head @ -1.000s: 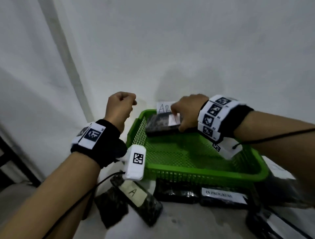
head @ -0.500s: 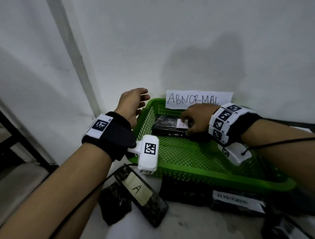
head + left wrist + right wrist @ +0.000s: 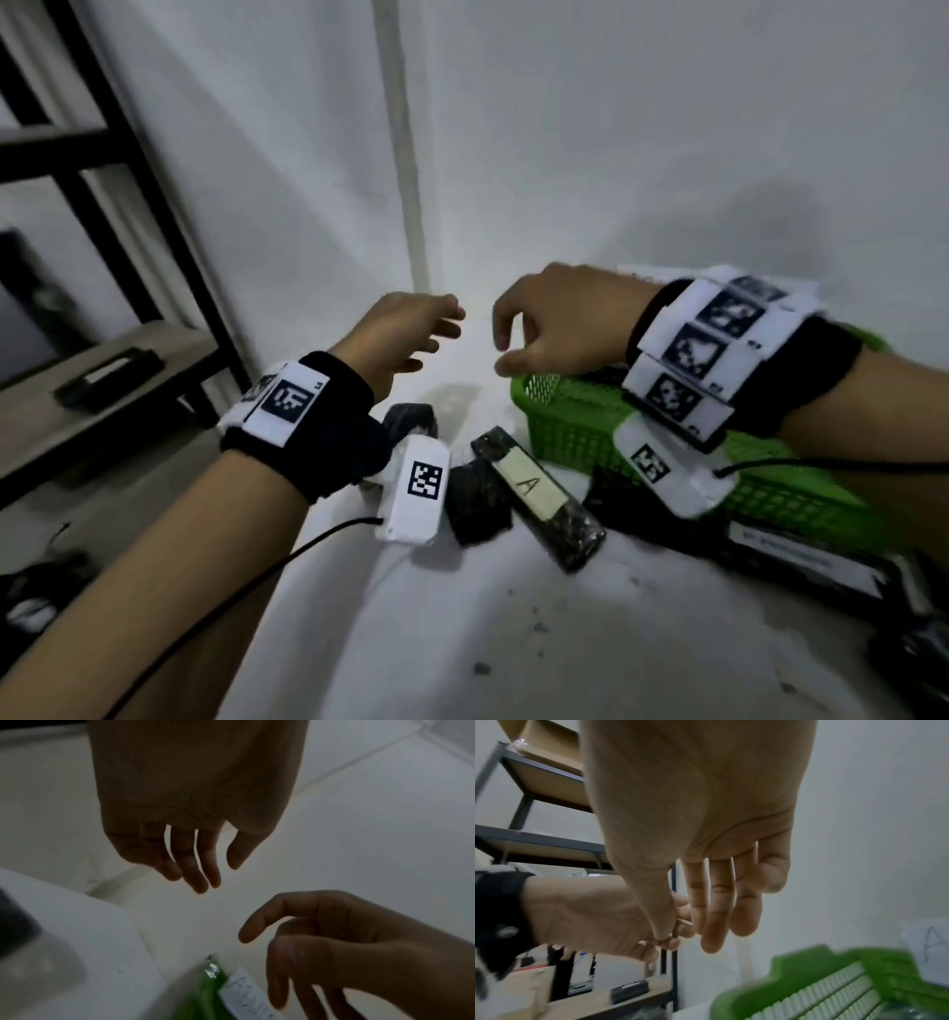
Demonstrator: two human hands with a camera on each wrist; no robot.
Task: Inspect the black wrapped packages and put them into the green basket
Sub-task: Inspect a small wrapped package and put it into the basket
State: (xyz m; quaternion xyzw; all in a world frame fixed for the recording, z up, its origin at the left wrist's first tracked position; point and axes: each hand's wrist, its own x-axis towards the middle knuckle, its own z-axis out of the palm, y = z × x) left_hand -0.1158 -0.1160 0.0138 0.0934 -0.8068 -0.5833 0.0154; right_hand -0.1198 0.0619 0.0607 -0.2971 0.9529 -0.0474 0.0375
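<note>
Bare left hand (image 3: 405, 334) and right hand (image 3: 560, 321), seemingly empty

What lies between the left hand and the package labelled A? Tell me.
In the head view, the left hand hovers above the A package. Between them lie bare white tabletop and another black package, partly hidden by the wrist.

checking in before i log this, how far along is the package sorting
Both hands, left hand and right hand, hold nothing right now. The green basket has its inside mostly hidden by the right wrist. Still outside: the package labelled A, a smaller black package beside it, and others against the basket's front.
</note>
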